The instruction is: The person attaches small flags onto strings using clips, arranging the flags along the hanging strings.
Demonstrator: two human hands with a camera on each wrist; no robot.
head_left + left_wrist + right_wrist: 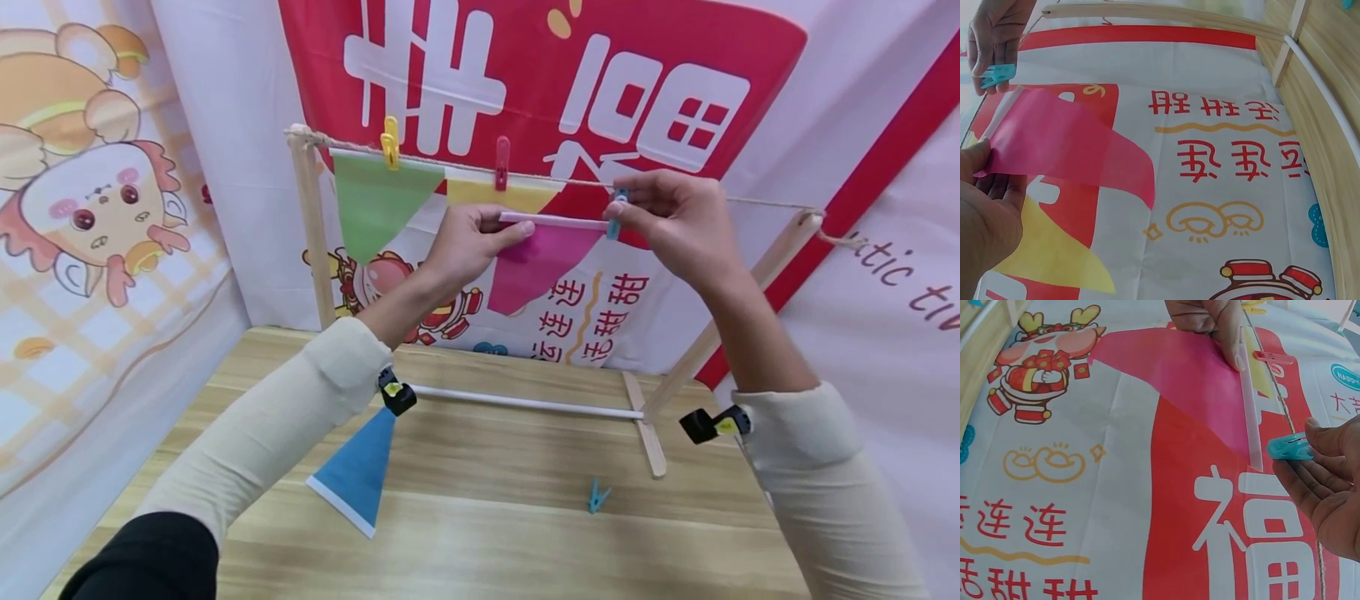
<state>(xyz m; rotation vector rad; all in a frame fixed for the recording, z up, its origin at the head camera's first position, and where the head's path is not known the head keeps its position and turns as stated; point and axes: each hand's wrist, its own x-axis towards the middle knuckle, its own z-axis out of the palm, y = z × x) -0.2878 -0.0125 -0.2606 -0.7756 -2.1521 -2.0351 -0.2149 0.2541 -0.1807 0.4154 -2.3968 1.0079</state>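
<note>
My left hand (468, 243) pinches the white top edge of a pink pennant (542, 260), whose tip hangs down and bends to one side. My right hand (678, 221) holds a teal clothespin (1290, 449) between thumb and fingers, near the pennant's right corner and close to the twine (573, 181). In the right wrist view the clothespin is apart from the pennant. On the twine hang a green pennant (378, 196) under a yellow clothespin (390, 143) and a yellow pennant (468, 193) under a red clothespin (502, 163), the latter partly hidden by my left hand.
The twine runs between two wooden posts (315, 225), with a white rod (525, 403) low between them. On the wooden table (480, 533) lie a blue pennant (358, 475) and another teal clothespin (597, 497). A printed cloth (262, 208) stands behind.
</note>
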